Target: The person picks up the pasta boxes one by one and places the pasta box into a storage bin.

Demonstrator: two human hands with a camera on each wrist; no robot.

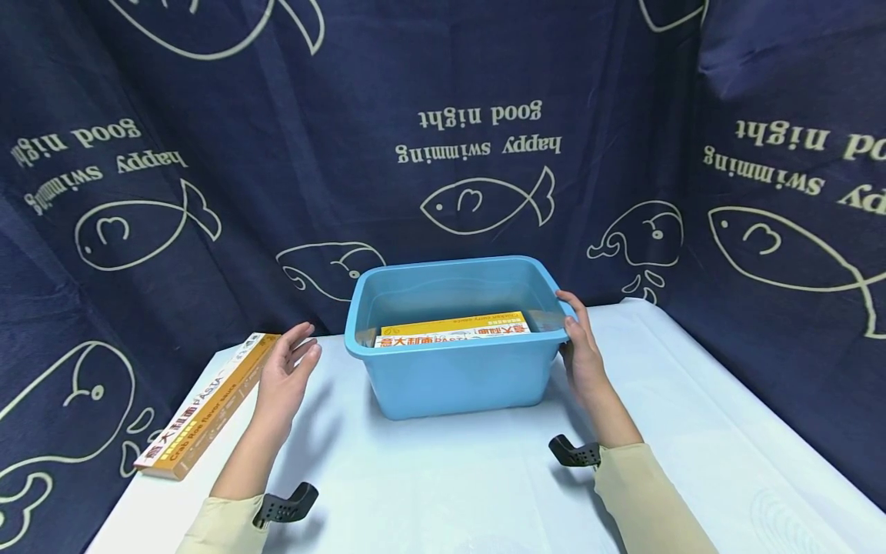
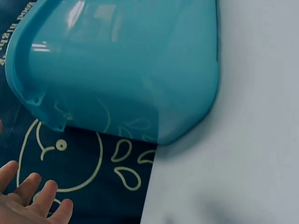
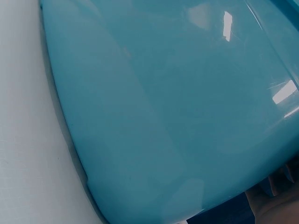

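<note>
A blue plastic storage bin (image 1: 457, 381) stands upright on the table, its side wall (image 2: 126, 60) large in the left wrist view. My right hand (image 1: 584, 358) grips the bin's right rim at the handle; the right wrist view shows only part of that hand (image 3: 280, 207) beside the bin wall (image 3: 140, 102). Inside the bin lie pasta boxes, one yellow-topped (image 1: 450, 324) and one white with red print (image 1: 484, 333), their lower parts hidden by the front wall. Left of the bin, my left hand (image 1: 284, 381) is held with fingers spread and holds nothing.
A long orange and white pasta box (image 1: 208, 408) marked crab roe flavor sauce lies along the table's left edge, beside my left hand. A dark blue curtain (image 1: 332, 154) with fish drawings surrounds the white table (image 1: 443, 492) at the back and sides.
</note>
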